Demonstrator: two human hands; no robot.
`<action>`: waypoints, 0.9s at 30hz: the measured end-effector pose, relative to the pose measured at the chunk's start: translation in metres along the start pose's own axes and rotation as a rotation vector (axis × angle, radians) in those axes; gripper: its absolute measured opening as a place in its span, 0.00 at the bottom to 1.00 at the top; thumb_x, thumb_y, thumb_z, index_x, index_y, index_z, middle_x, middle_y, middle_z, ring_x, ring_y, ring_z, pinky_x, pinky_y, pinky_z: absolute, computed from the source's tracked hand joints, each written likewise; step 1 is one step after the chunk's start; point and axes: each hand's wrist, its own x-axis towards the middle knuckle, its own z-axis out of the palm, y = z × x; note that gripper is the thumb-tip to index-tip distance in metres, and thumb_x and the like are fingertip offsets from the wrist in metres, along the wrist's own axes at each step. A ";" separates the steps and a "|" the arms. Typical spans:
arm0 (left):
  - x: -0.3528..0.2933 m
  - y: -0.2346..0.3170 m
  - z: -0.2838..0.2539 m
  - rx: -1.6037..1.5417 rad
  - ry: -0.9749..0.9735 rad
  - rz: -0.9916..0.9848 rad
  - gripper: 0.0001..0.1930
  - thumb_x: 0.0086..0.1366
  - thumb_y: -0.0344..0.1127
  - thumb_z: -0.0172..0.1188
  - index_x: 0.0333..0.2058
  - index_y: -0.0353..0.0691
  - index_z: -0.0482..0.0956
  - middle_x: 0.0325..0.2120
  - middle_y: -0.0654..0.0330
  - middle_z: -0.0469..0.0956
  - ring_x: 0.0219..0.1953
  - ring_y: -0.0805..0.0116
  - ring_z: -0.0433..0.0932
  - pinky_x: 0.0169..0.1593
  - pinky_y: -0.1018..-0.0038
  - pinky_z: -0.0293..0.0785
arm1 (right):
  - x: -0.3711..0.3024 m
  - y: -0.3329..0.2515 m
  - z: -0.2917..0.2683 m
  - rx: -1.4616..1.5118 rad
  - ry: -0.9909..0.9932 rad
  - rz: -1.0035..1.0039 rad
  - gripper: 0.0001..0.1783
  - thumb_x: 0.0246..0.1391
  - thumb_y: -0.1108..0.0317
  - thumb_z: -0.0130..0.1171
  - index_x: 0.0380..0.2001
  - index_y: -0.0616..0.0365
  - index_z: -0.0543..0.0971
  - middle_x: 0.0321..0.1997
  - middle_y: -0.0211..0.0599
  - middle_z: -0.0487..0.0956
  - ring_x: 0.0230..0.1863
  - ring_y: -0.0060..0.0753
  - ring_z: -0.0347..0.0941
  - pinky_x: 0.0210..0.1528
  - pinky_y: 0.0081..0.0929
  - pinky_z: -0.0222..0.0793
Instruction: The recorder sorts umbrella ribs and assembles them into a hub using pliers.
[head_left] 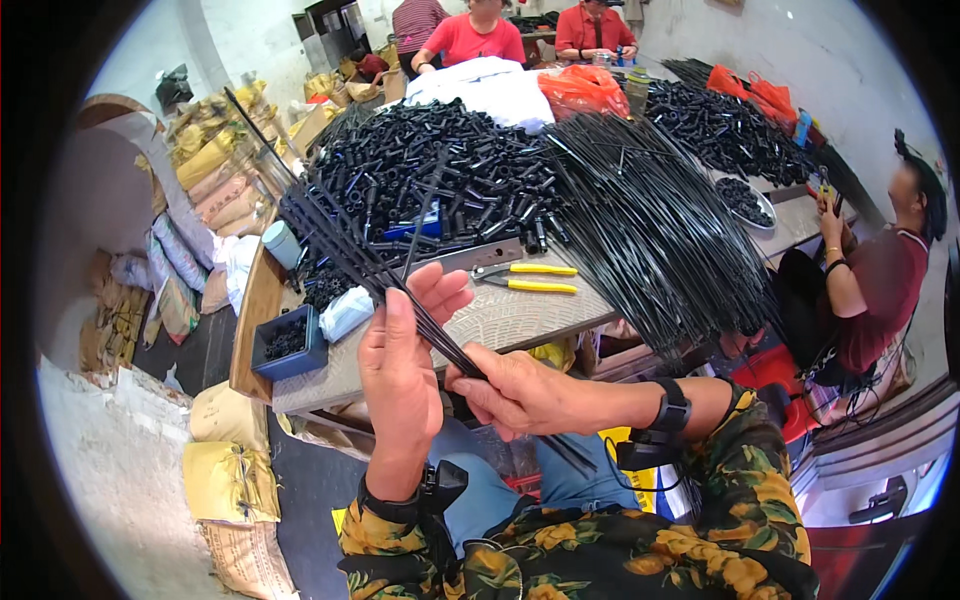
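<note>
Our left hand (405, 350) is raised with the palm bared, thumb upright and fingers partly spread. Our right hand (525, 392) is curled firmly round a bundle of thin black rods (440, 338), which slants across our front, between us and the worktop (515, 312). Its upper end fans out toward the left side, over the edge of a heap of short black tubes (455, 150); its lower end drops past the right hand toward our lap. The rods pass by the left thumb and fingers; we cannot tell how much that hand bears on them.

Step in hand, by our judgement: handling the gathered rods, one hand gripping, the other steadying or sorting. The next move seems to call for a secure right-hand grip and a light left-hand touch, since the fanned tips look liable to snag in the heap.

Nearby: yellow-handled pliers (545, 268) lie on the worktop just beyond the hands, and a large sheaf of black rods (650, 225) spreads to their right. A blue-grey bin (292, 366) of small black parts stands at the near left corner.
</note>
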 end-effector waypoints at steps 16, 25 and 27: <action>0.017 -0.004 -0.023 -0.196 -0.228 -0.196 0.19 0.65 0.33 0.45 0.52 0.29 0.62 0.48 0.45 0.69 0.49 0.56 0.72 0.50 0.67 0.70 | -0.012 0.051 0.031 0.568 0.101 0.048 0.14 0.59 0.65 0.44 0.45 0.61 0.60 0.23 0.33 0.72 0.20 0.20 0.71 0.23 0.16 0.66; 0.009 -0.001 -0.035 -0.207 -0.209 -0.300 0.19 0.65 0.32 0.45 0.53 0.31 0.62 0.47 0.47 0.70 0.50 0.60 0.70 0.53 0.69 0.67 | 0.013 0.042 0.033 0.030 0.453 -0.192 0.09 0.59 0.70 0.42 0.38 0.65 0.66 0.21 0.37 0.76 0.19 0.24 0.73 0.23 0.20 0.69; 0.010 -0.005 -0.035 -0.256 -0.203 -0.325 0.19 0.65 0.33 0.46 0.53 0.32 0.63 0.44 0.49 0.72 0.47 0.63 0.73 0.51 0.71 0.68 | 0.013 0.043 0.028 -0.065 0.435 -0.189 0.09 0.58 0.70 0.44 0.39 0.64 0.66 0.22 0.37 0.77 0.20 0.27 0.74 0.24 0.21 0.70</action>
